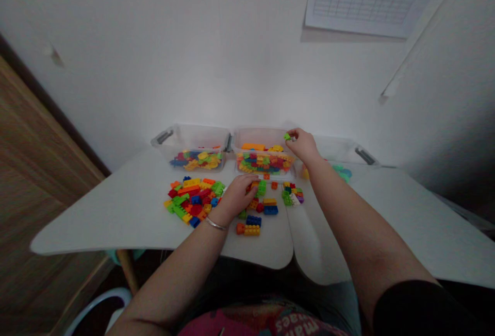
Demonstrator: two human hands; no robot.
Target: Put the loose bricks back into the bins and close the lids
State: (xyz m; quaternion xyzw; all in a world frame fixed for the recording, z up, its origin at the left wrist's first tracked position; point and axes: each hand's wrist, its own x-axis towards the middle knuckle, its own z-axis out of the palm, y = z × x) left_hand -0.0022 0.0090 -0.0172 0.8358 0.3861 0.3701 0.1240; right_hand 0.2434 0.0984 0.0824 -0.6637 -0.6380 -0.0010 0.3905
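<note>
A light-green plastic brick (286,136) is sitting pinched in the right hand (304,146), by the right rim of the smooth, clear middle tub (247,138); the left hand (238,195) is curling beside a studded green block (262,188) on the white tabletop (116,212), any grip staying unclear

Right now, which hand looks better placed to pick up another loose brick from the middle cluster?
Probably the left hand: it is low over those bricks, while the right hand pinches a green piece near the middle bin.
</note>
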